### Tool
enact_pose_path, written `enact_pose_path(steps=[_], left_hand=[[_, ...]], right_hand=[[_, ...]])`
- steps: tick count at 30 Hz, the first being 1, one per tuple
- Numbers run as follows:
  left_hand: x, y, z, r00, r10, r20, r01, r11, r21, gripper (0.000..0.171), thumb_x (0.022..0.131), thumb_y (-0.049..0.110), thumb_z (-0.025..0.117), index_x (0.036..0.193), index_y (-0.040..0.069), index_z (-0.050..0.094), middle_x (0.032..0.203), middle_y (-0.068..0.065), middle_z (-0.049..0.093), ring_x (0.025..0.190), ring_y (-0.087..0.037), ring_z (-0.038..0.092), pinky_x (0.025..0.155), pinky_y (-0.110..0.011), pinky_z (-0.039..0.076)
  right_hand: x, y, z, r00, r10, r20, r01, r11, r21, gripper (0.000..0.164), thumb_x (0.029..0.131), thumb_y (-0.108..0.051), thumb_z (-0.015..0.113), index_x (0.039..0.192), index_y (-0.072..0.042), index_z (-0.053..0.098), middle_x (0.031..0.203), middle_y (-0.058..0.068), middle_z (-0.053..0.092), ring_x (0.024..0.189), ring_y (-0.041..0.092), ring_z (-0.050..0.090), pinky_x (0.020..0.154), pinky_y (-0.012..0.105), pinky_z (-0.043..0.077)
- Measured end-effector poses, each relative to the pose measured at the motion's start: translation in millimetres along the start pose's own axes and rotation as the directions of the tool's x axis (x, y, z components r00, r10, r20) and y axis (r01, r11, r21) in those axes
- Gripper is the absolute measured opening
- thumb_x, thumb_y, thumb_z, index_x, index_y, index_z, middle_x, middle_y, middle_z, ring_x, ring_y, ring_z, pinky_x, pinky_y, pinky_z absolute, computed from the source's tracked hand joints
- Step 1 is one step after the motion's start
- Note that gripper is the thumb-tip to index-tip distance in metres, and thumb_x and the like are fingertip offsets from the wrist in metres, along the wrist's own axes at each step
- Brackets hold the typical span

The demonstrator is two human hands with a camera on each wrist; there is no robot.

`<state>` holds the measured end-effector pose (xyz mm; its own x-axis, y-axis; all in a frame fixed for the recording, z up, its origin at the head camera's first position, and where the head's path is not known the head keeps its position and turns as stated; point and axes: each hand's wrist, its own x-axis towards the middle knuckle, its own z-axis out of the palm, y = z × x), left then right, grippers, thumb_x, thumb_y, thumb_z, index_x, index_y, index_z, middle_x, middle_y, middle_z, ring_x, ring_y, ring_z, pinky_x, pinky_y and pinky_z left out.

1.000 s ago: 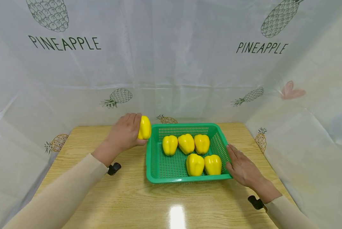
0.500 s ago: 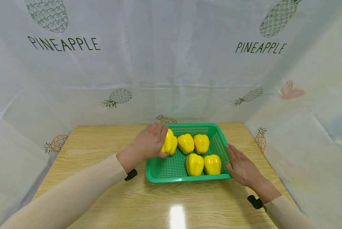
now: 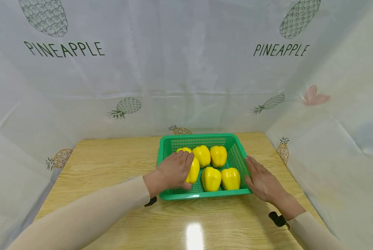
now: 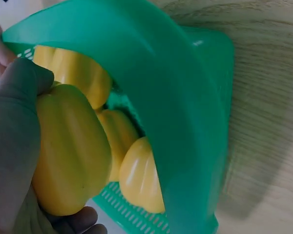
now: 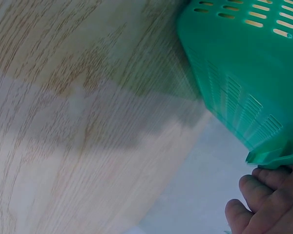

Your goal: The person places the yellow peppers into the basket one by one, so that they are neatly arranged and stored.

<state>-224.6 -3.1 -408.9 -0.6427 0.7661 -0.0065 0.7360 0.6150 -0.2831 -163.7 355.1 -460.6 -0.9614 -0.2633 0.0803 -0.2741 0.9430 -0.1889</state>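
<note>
My left hand [image 3: 173, 170] grips a yellow bell pepper [image 3: 194, 171] inside the front left part of the green basket [image 3: 205, 196]. In the left wrist view, thumb and fingers wrap round that pepper [image 4: 72, 151]. Behind it, one yellow pepper [image 3: 184, 150] is partly covered by the hand. Two peppers stand in the back row, a middle one [image 3: 201, 155] and a right one [image 3: 218, 156]. Another two sit at the front right, a pepper [image 3: 211, 179] beside a pepper [image 3: 231, 178]. My right hand [image 3: 263, 180] rests on the basket's right rim, fingers extended along it.
The basket stands on a wooden table [image 3: 117, 156] near its back edge. A pale sheet printed with pineapples [image 3: 174, 69] hangs behind and at both sides. Each wrist wears a black camera mount [image 3: 277, 219].
My left hand has carried its pepper rightward over the basket's left rim, then down toward the front left inside the basket. The right hand has stayed at the right rim.
</note>
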Motion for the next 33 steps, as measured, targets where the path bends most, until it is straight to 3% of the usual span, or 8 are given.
enact_pose_path(steps=[4, 11, 18, 29, 33], left_hand=[[4.6, 4.7, 3.2, 0.995, -0.008, 0.095, 0.009, 1.0, -0.007, 0.102, 0.089, 0.079, 0.06, 0.152, 0.002, 0.036, 0.135, -0.012, 0.055, 0.12, -0.026, 0.053, 0.108, -0.037, 0.05], [8.7, 12.9, 6.6, 0.994, -0.003, 0.11, 0.002, 1.0, 0.012, 0.094, 0.089, 0.076, 0.066, 0.144, 0.004, 0.042, 0.123, -0.008, 0.058, 0.107, -0.022, 0.053, 0.095, -0.031, 0.053], [10.0, 22.0, 15.6, 0.988, -0.009, 0.152, 0.001, 0.998, 0.056, 0.097, 0.09, 0.08, 0.061, 0.151, 0.008, 0.04, 0.117, -0.005, 0.059, 0.102, -0.019, 0.054, 0.086, -0.026, 0.053], [11.6, 23.4, 30.8, 0.99, 0.006, 0.14, -0.012, 0.999, 0.042, 0.093, 0.088, 0.079, 0.063, 0.143, 0.007, 0.045, 0.11, -0.005, 0.062, 0.094, -0.017, 0.056, 0.081, -0.025, 0.056], [12.4, 23.2, 36.8, 0.991, 0.006, 0.132, -0.013, 0.999, 0.053, 0.096, 0.088, 0.08, 0.063, 0.146, 0.006, 0.046, 0.113, -0.005, 0.064, 0.095, -0.017, 0.058, 0.082, -0.024, 0.057]], right_hand=[[0.7, -0.4, -0.2, 1.0, 0.006, 0.0, -0.006, 1.0, 0.007, 0.062, 0.11, -0.02, 0.047, 0.161, 0.01, 0.029, 0.167, 0.031, 0.029, 0.151, 0.051, 0.036, 0.122, 0.064, 0.033], [0.6, -0.5, -0.4, 1.0, 0.013, 0.004, -0.013, 1.0, 0.014, 0.062, 0.109, -0.02, 0.046, 0.161, 0.01, 0.028, 0.168, 0.031, 0.029, 0.151, 0.052, 0.035, 0.122, 0.065, 0.032], [0.5, 0.0, -0.6, 1.0, 0.012, 0.009, -0.012, 1.0, 0.013, 0.063, 0.11, -0.02, 0.046, 0.161, 0.011, 0.027, 0.167, 0.032, 0.028, 0.151, 0.052, 0.034, 0.122, 0.065, 0.032], [0.7, -0.1, -0.3, 1.0, 0.007, 0.014, -0.007, 1.0, 0.019, 0.063, 0.11, -0.02, 0.046, 0.161, 0.01, 0.026, 0.168, 0.032, 0.027, 0.151, 0.053, 0.034, 0.122, 0.066, 0.032], [0.7, 0.1, -0.4, 1.0, 0.005, 0.012, -0.005, 1.0, 0.019, 0.063, 0.11, -0.02, 0.046, 0.161, 0.011, 0.026, 0.168, 0.032, 0.027, 0.151, 0.053, 0.034, 0.122, 0.066, 0.032]])
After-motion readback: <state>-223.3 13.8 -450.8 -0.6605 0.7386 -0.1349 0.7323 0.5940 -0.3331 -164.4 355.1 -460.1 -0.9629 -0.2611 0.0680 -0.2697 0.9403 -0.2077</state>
